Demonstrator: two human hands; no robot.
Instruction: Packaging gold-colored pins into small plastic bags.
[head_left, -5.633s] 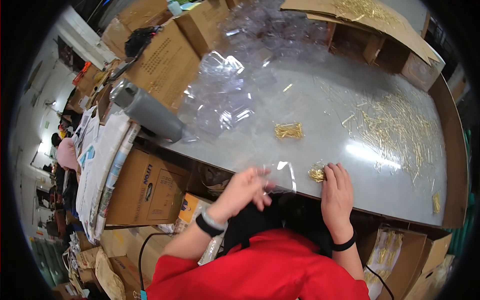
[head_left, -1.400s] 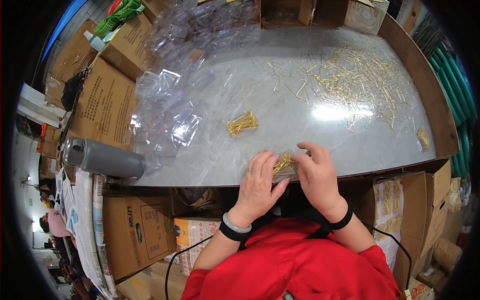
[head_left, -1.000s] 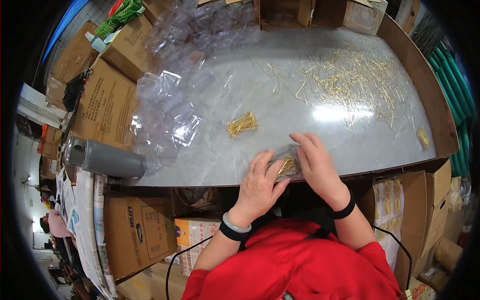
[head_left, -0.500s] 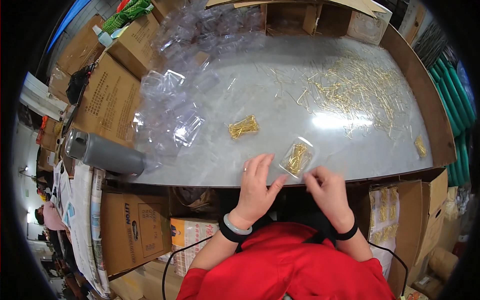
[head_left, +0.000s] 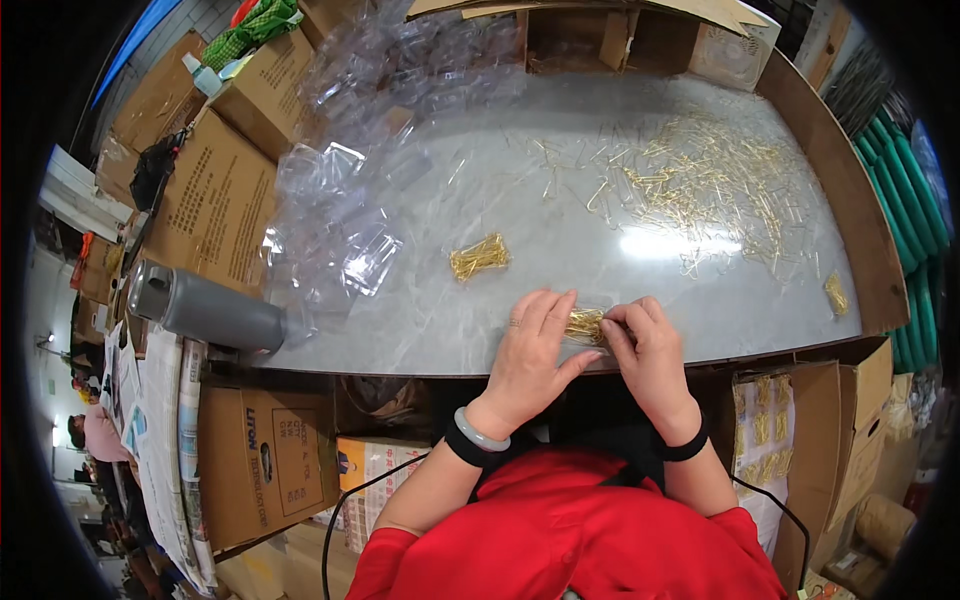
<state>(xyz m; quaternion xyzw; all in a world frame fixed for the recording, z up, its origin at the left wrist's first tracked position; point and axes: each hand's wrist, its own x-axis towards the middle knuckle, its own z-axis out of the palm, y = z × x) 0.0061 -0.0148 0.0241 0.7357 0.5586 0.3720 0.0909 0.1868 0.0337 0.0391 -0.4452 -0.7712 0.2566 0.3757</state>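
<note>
A small clear plastic box with a bundle of gold-coloured wire hooks in it lies at the table's near edge, between my hands. My left hand holds the box's left side, fingers along it and thumb by its near edge; the hand hides part of the box. At the right end, my right hand is closed in a pinch against the hooks; what is between its fingertips is hidden. To the left on the table lies another neat bundle of gold hooks, apart from both hands.
Loose gold hooks spread over the table's right side, with a small bundle by the cardboard edge. Clear plastic boxes pile up at left, beside a grey bottle. Packed hooks sit in a carton below right.
The box has turned so its hooks lie sideways. My left hand has moved right and away from me against it, and my right fingers have come up to its right end.
</note>
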